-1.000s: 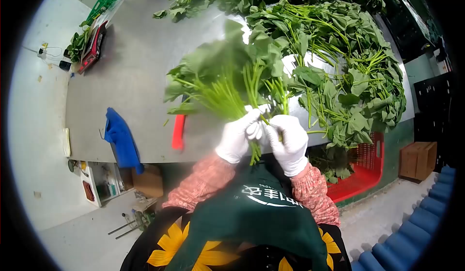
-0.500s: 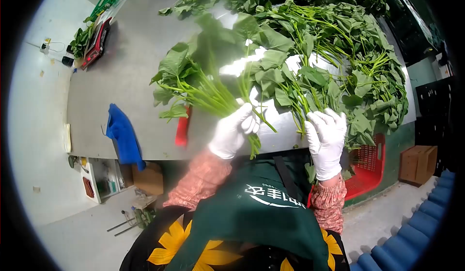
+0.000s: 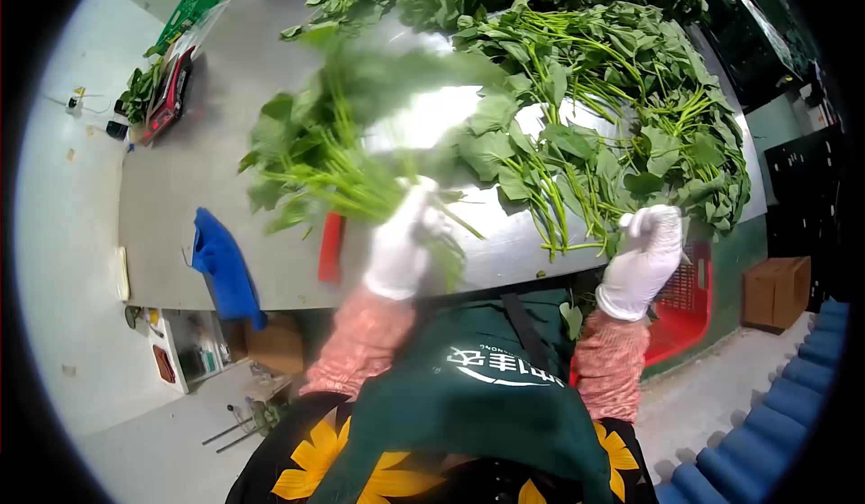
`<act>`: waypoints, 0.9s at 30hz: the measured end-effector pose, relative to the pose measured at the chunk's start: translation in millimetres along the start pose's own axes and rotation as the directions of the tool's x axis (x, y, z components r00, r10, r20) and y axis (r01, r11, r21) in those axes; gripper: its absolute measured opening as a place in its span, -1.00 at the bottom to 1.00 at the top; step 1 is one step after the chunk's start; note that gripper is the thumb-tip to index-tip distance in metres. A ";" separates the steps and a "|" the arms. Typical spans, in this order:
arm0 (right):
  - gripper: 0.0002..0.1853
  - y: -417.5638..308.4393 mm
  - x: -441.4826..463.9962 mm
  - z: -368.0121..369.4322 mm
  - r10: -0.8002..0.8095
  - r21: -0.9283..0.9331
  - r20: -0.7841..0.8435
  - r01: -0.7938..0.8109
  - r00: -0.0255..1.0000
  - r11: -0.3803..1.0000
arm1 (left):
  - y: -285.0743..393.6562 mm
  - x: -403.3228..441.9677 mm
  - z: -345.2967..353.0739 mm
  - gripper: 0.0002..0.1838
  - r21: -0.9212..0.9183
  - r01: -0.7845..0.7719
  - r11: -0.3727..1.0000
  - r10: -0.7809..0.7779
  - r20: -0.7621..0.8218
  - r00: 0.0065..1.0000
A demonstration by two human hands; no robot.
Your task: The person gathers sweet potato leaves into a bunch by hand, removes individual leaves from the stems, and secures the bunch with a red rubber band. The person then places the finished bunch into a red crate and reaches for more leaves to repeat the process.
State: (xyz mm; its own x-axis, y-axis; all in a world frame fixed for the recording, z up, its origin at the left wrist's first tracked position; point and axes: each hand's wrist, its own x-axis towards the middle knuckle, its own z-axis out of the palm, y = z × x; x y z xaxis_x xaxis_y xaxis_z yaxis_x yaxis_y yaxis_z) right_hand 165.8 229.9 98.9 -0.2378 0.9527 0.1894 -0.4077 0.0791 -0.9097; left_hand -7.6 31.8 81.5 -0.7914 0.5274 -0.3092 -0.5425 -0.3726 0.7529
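Centrally, the left hand [image 3: 401, 247], gloved in white and blurred, grasps the bunch [image 3: 347, 180] by its stems, fingers clenched around them. The leaves fan out above the table [image 3: 225, 135], up and to the left of the hand; the cut ends point down near the table's front edge. The right hand [image 3: 642, 261], also gloved, is well apart from the left, at the near edge of the pile [image 3: 595, 63] and over part of the red crate [image 3: 692, 292]. Its fingers are bent inward; whether they grip anything cannot be told. The pile covers the right and far parts of the table. A red strip [image 3: 332, 247] lies just beside the bunch; a blue cloth [image 3: 223, 265] hangs over the front edge, farther left.
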 end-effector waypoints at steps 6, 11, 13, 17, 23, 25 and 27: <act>-0.71 23.4 0.7 -26.4 0.262 -0.534 0.207 -0.115 0.943 0.838 | 26.5 -12.6 20.2 -0.71 0.228 -0.168 0.959 0.129 0.178 0.976; -0.76 85.1 -4.5 -30.6 0.306 -0.904 0.427 0.395 0.851 0.161 | 22.1 -15.0 7.9 -0.79 0.197 -0.203 0.959 0.165 0.194 0.967; -0.79 81.3 -5.5 -27.0 0.232 -0.890 0.430 0.366 0.872 0.274 | 21.6 -14.7 0.3 -0.85 0.196 -0.300 0.934 0.279 0.128 0.952; -0.72 79.1 -1.8 -25.5 0.303 -0.918 0.332 0.233 0.893 0.321 | 17.7 -9.7 -11.9 -0.91 0.252 -0.393 0.884 0.379 0.107 0.919; -0.66 86.3 -15.0 -28.4 0.327 -0.904 0.411 0.335 0.851 0.265 | 6.0 -11.3 0.6 -0.93 0.219 -0.177 0.960 0.172 0.043 0.984; -0.78 83.1 -10.5 -32.0 0.192 -0.804 0.364 0.203 0.911 0.559 | 8.1 -13.7 5.7 -0.91 0.158 -0.121 0.980 0.118 0.030 0.993; -0.86 77.9 -5.7 -28.5 0.217 -0.647 0.281 0.018 0.935 0.762 | 10.2 -14.4 8.0 -0.91 0.209 -0.135 0.969 0.133 0.023 0.991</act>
State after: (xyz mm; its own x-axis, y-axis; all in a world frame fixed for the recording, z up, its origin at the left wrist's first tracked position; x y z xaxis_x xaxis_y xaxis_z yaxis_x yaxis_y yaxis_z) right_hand 160.5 239.0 16.4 -0.5586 0.8252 0.0840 0.2553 0.2674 -0.9292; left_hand 0.5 26.6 98.3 -0.8496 0.4908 -0.1929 -0.3600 -0.2726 0.8922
